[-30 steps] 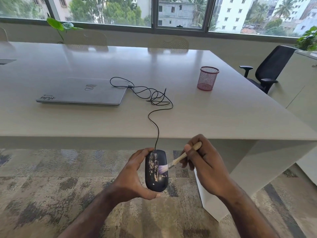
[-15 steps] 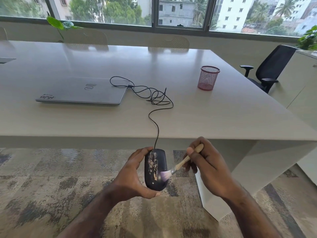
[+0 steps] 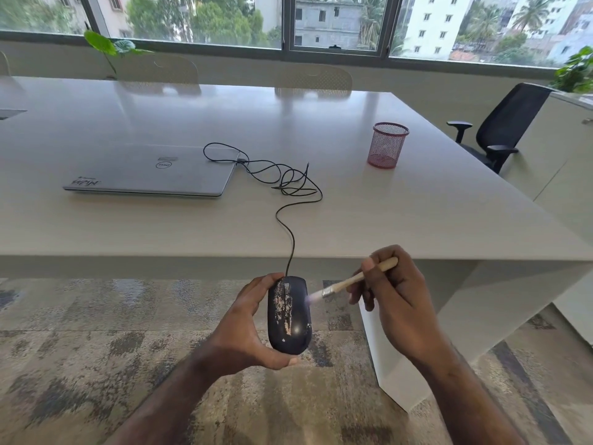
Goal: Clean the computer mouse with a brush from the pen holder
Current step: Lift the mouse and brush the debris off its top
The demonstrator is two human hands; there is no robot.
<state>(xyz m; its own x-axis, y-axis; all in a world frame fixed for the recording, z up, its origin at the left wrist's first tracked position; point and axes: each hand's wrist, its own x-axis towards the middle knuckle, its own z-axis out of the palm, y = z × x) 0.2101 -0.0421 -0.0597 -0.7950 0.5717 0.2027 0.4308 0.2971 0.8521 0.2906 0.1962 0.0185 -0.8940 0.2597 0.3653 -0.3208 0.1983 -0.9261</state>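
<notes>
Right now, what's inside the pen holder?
Through the mesh, the pen holder looks empty; the brush is in the right hand. Its very bottom isn't clear.

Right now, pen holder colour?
Pink-red wire mesh pen holder, clearest in the head view.

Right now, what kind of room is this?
Probably an office or meeting room. There is a big table with a closed laptop and a pen holder on it, a black desk chair beside it, and wide windows looking out on city buildings.
</notes>
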